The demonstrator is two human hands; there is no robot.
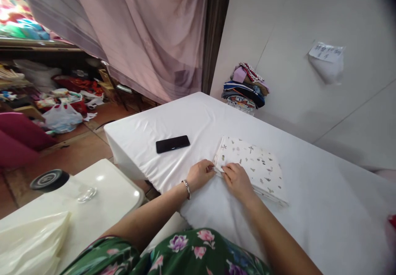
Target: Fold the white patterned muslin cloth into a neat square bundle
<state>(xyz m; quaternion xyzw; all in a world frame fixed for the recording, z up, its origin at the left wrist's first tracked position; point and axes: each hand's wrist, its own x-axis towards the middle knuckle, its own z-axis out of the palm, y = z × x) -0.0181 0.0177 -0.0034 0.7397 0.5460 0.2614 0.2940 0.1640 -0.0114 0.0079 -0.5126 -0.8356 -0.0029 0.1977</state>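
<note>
A folded white cloth point(256, 163) with small printed motifs lies flat on a table point(148, 126) covered in white fabric. At its near left corner, my left hand point(201, 174) has its fingers pinched together on the edge. Beside it my right hand point(236, 180) rests over the near edge, thumb and fingers closed on the same cloth close to that corner. The fingertips of both hands are only a short gap apart. A black phone point(172, 144) lies on the table, up and left of my hands.
A stack of folded clothes point(245, 87) stands by the wall beyond the table. On a white side table point(108, 184) at the left are a dark-lidded clear container point(51, 181) and a pale plastic bag point(34, 242). Pink curtains point(154, 31) hang behind.
</note>
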